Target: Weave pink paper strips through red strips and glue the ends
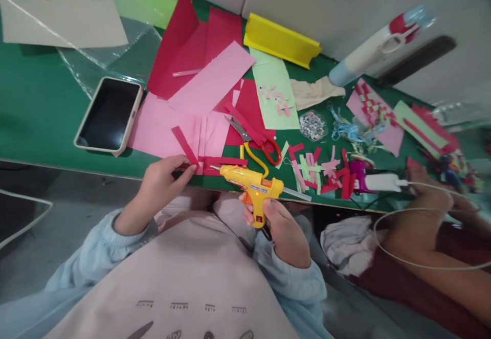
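Note:
My right hand (278,221) is wrapped round the handle of a yellow hot glue gun (249,181), a clear glue stick (297,194) poking from its back. The gun's nozzle points left, close to red paper strips (226,161) near the table edge. Between the thumb and fingers of my left hand (164,178) is the lower end of a red paper strip (184,145), tilted up to the left. Pink strips (202,137) stand close beside it on pink paper (157,129). Red-handled scissors (251,137) lie behind the gun, partly under a red strip.
A phone (109,115) lies at left on the green table (34,98). Cut paper strips (318,167), a tub of googly eyes (312,125) and a white-and-blue bottle (372,47) are to the right. A co-worker's arm (418,226) rests at far right, by a white cable (383,216).

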The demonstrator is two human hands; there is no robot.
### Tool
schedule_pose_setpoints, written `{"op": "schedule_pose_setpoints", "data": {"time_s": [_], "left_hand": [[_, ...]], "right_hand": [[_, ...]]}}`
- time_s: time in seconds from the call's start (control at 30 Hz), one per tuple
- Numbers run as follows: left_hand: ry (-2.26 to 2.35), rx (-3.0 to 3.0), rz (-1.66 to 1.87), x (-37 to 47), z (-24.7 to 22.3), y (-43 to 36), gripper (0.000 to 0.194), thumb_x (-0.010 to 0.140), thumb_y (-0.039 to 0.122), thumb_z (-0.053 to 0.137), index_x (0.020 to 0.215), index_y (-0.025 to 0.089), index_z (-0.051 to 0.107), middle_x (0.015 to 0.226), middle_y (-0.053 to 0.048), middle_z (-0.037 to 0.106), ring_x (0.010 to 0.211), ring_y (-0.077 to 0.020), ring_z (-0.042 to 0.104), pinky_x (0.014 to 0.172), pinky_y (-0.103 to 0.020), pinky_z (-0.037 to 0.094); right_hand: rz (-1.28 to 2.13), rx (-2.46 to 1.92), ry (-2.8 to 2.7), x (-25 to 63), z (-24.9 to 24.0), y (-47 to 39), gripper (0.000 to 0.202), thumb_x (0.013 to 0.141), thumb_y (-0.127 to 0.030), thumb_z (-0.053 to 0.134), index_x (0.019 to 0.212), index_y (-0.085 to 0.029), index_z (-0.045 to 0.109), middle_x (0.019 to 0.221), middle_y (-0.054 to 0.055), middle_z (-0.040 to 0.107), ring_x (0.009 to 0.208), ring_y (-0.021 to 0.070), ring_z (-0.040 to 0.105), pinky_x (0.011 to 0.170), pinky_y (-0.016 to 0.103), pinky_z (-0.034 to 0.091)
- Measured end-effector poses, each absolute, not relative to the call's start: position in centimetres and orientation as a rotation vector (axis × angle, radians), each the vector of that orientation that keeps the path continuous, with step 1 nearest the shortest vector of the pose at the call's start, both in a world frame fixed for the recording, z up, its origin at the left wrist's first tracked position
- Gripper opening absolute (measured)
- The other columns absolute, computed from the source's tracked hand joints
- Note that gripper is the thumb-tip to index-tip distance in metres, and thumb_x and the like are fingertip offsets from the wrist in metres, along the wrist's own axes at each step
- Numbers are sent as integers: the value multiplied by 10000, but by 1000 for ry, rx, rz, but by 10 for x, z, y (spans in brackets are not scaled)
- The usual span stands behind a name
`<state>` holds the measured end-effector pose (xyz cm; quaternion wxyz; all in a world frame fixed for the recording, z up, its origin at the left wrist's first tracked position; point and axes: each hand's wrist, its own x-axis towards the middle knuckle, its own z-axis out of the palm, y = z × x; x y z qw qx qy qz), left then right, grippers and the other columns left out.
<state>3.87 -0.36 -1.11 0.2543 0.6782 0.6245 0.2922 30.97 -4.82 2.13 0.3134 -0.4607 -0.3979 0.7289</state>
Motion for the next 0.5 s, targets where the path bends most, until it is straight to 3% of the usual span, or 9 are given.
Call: {"op": "schedule_pose_setpoints", "data": {"time_s": [0.3, 0.5], "left_hand": [[1718, 1918, 711, 39, -10, -3, 225, 910, 403, 547, 877, 214, 666, 825, -25, 737, 744, -168, 691, 637, -259, 478], [1710, 1936, 682, 40, -6, -5, 231, 899, 356, 507, 963, 222, 684, 918, -29, 757, 820, -184, 707, 699, -263, 517]], "right_hand": [[1922, -1154, -959, 321, 15, -55, 323, 993, -415, 410, 1048, -180, 625, 776, 40, 532, 720, 173, 498, 742, 338, 455], [1957, -1154, -951, 336, 8, -63, 394, 926, -536, 474, 994, -175, 617, 774, 56, 529, 687, 191, 495, 691, 358, 458]]}}
